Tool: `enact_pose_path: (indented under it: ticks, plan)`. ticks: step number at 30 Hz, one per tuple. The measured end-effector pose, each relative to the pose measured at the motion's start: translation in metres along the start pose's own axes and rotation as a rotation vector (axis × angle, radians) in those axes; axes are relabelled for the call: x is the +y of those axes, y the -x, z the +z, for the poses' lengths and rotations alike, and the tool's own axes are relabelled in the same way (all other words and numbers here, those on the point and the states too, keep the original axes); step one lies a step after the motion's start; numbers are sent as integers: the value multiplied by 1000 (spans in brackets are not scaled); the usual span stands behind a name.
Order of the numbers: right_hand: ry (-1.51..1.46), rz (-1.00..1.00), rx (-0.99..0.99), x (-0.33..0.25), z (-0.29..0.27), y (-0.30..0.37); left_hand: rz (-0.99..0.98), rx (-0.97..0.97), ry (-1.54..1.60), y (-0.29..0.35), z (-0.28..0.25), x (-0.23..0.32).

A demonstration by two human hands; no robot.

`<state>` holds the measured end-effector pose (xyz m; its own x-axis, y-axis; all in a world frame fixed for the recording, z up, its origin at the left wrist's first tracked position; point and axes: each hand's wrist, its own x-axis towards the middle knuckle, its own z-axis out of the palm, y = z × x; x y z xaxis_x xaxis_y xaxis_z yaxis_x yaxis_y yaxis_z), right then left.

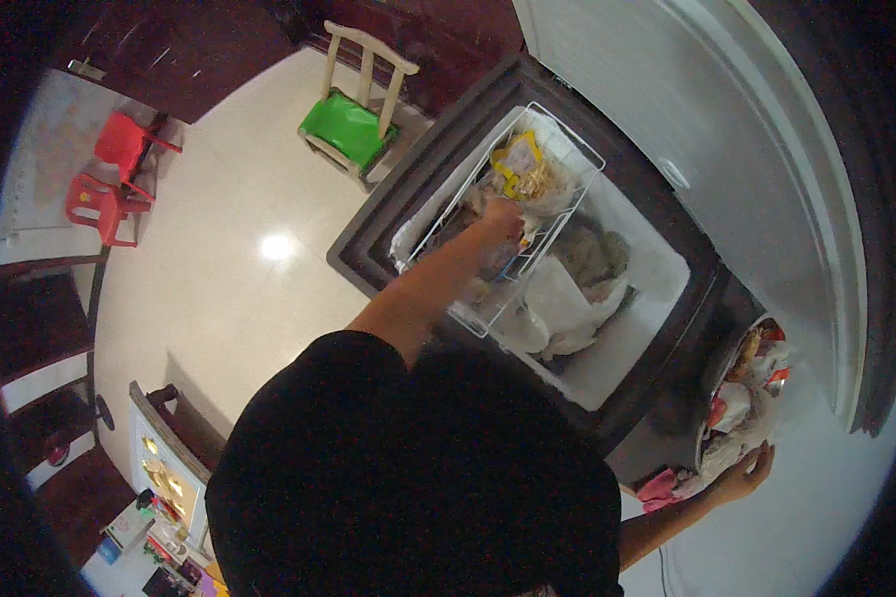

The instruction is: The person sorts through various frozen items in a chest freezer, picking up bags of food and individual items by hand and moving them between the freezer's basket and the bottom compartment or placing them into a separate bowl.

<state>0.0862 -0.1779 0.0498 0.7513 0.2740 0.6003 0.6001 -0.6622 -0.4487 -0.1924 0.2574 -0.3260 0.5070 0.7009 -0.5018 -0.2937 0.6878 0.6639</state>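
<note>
An open chest freezer [381, 231] with a dark rim and frosted white walls is in front of me. A white wire basket [570, 211] hangs in its upper part, holding clear plastic bags of food and a yellow-edged bag [520, 162]. My left hand [503, 219] is down in the basket among the bags, its fingers curled; what they grip is hidden. Below the basket lies a large whitish plastic bag [558, 303]. Out to the right, my right hand [745, 478] is beside a heap of bagged food [735, 413], its fingers bent and apart, with nothing visible in them.
The raised freezer lid [707, 129] stands along the right. A pink cloth-like item [657, 488] lies near my right wrist. A wooden chair with a green seat [348, 129] stands beyond the freezer. Red small chairs [105, 204] and a pale tiled floor [219, 199] are at left.
</note>
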Motion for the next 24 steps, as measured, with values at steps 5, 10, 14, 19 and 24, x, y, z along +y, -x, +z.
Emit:
enact_pose_path:
  ticks: [5, 10, 14, 19, 24]
  plan:
    - [170, -132, -1, -24, -17, 19, -91, 388, 92, -23, 39, -15]
    - [60, -74, -115, -24, 0, 33, -208, 672, 78, -54, 58, -16]
    - [6, -19, -218, -57, 23, 42, -224, 675, 28, -65, 55, -8]
    - [-179, 128, -242, -62, 48, 46, -138, 675, 13, -63, 51, 15]
    - [-53, -201, -363, -83, 65, 53, 82, 503, 192, -51, 55, 42]
